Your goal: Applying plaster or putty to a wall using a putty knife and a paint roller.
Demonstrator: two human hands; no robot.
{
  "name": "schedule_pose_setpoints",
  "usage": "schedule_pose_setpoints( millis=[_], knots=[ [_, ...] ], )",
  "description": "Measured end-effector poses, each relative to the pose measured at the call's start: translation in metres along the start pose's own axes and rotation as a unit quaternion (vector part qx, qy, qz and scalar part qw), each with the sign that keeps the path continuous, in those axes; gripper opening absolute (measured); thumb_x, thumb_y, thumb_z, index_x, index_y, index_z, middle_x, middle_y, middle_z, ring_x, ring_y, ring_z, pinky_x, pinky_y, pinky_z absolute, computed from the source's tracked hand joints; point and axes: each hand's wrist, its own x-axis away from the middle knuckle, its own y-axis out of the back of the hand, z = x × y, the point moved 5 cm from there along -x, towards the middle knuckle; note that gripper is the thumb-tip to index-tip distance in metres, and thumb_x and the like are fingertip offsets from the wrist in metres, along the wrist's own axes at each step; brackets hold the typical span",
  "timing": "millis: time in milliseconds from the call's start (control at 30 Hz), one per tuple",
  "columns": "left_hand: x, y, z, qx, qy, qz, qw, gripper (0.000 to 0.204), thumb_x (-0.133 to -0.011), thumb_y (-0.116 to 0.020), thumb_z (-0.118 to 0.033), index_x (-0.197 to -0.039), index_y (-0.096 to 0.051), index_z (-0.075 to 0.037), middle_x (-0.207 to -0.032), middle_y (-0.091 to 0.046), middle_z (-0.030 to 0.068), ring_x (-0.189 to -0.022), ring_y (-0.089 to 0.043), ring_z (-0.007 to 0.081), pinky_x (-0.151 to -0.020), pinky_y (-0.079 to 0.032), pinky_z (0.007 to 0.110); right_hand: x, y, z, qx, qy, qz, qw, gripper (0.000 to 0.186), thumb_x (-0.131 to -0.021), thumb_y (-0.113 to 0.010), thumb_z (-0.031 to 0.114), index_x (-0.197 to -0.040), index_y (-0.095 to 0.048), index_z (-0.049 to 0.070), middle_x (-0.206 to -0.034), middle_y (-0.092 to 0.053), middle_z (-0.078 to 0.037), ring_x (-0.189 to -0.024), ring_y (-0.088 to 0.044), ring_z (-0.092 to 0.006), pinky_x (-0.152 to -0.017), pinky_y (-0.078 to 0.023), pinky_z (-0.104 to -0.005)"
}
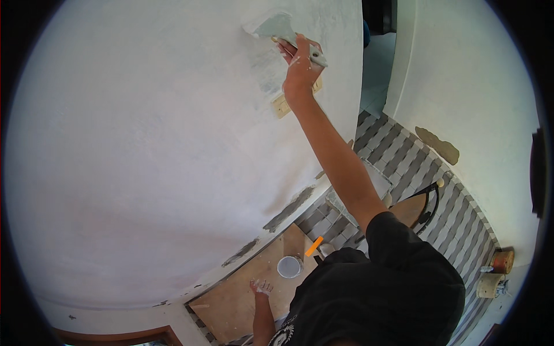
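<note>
My right hand [303,68] is raised to the white wall [144,115], its fingers closed round the handle of a putty knife [277,27]. The wide blade lies against the wall, with pale putty along its left edge. A greyish smeared patch [266,72] shows just below it. Under my wrist, a cream switch plate [281,106] is partly covered by my forearm. Low down, my left hand [262,286] has its fingers spread, smudged with white and holding nothing. Beside it, a round bucket [289,267] of pale material stands on a brown board [254,314].
Grey patches [289,209] run along the wall's foot. An orange strip [314,246] lies near the bucket. At right are a patterned tile floor [424,164], a black-framed round item [412,209], a rusty can [503,262] and a cream bucket [489,286]. A doorway [378,75] opens beyond the wall's edge.
</note>
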Motion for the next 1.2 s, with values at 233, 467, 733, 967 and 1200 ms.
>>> schedule_pose_setpoints(
  millis=[233, 467, 733, 967, 1200],
  knots=[
    [0.003, 0.02, -0.003, 0.037, 0.0, 0.001, 0.999, 0.09, -0.072, -0.053, -0.059, -0.145, -0.016, -0.022, -0.148, -0.022, 0.0135, -0.135, -0.021, 0.0386, -0.103, -0.019, 0.06, 0.012, 0.031, 0.001, 0.053, 0.01, -0.018, 0.998, 0.017, -0.085, -0.058, 0.01, -0.093, -0.048, -0.003, -0.085, -0.062, -0.018, -0.073, -0.068, -0.0241, -0.07, -0.056, -0.0306],
    [0.0, 0.0, -0.013, 0.008, -0.01, 0.032, 0.999, 0.087, -0.075, -0.049, -0.059, -0.146, -0.016, -0.02, -0.149, -0.022, 0.0134, -0.134, -0.024, 0.0386, -0.105, -0.018, 0.059, 0.022, 0.054, 0.001, 0.076, 0.004, -0.021, 0.997, 0.017, -0.086, -0.058, 0.01, -0.092, -0.048, -0.003, -0.083, -0.062, -0.018, -0.073, -0.068, -0.0255, -0.068, -0.057, -0.0314],
    [0.008, -0.013, -0.013, -0.013, -0.002, 0.054, 0.998, 0.084, -0.077, -0.048, -0.056, -0.145, -0.019, -0.018, -0.149, -0.021, 0.0127, -0.135, -0.023, 0.0381, -0.106, -0.017, 0.058, 0.032, 0.073, 0.003, 0.087, -0.015, -0.035, 0.995, 0.017, -0.084, -0.058, 0.008, -0.094, -0.05, -0.004, -0.084, -0.061, -0.018, -0.069, -0.067, -0.0253, -0.064, -0.057, -0.0308],
    [0.011, 0.024, -0.01, -0.003, 0.008, 0.047, 0.999, 0.086, -0.075, -0.051, -0.058, -0.145, -0.019, -0.018, -0.149, -0.022, 0.0147, -0.135, -0.024, 0.0386, -0.105, -0.019, 0.058, 0.033, 0.063, 0.023, 0.169, -0.035, -0.035, 0.984, 0.013, -0.081, -0.059, 0.005, -0.091, -0.054, -0.004, -0.081, -0.062, -0.018, -0.064, -0.066, -0.0223, -0.058, -0.057, -0.0278],
    [0.007, 0.062, -0.012, -0.008, 0.017, 0.036, 0.999, 0.091, -0.073, -0.054, -0.059, -0.145, -0.016, -0.019, -0.149, -0.02, 0.014, -0.135, -0.023, 0.039, -0.105, -0.019, 0.058, 0.017, 0.056, 0.014, 0.301, -0.017, -0.054, 0.952, 0.02, -0.079, -0.059, 0.008, -0.091, -0.054, -0.007, -0.08, -0.062, -0.019, -0.061, -0.066, -0.0236, -0.053, -0.056, -0.0269]
  ],
)
